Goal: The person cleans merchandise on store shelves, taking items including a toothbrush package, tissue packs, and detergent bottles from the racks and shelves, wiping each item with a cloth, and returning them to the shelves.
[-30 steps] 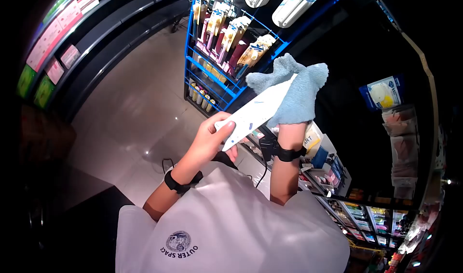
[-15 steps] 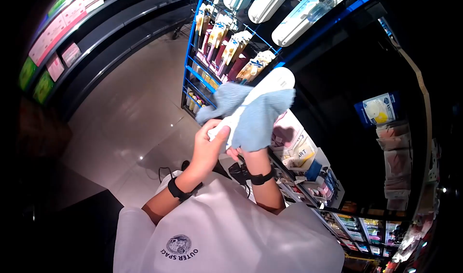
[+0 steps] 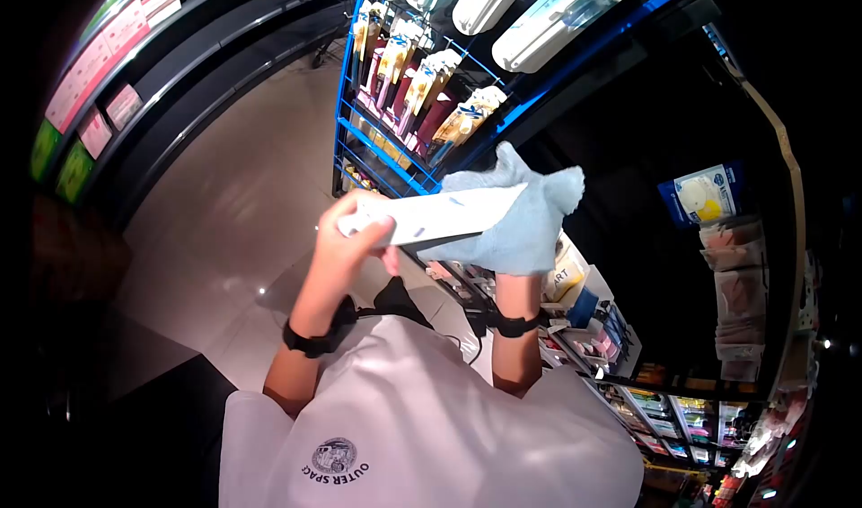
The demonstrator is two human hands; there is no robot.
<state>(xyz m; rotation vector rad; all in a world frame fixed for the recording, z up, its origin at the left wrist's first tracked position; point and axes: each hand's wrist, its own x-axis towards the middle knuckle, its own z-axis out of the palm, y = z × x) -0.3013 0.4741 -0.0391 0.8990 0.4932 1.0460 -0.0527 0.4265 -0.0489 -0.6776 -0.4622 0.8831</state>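
A long white plastic case (image 3: pixel 431 216) is held nearly level in front of my chest. My left hand (image 3: pixel 355 229) is closed on its left end, thumb on top. A light blue cloth (image 3: pixel 530 229) wraps the right end, with a loose fold sticking up behind. Beneath the cloth is my right hand (image 3: pixel 519 283); only the part near the wrist shows, its fingers being hidden, and the cloth bunches around the case there.
Ahead stands a blue wire rack (image 3: pixel 382 149) with long white cases (image 3: pixel 561 23) in its upper rows and packaged brushes (image 3: pixel 426 81) below. Dark curved shelves (image 3: pixel 224 59) hold pink boxes on the left. Packets (image 3: pixel 705 198) hang at the right. A pale tiled floor (image 3: pixel 224 185) lies between.
The white case has swung from steeply slanted to nearly level. My left hand moved left along with its end; the cloth and my right hand shifted right toward the other end.
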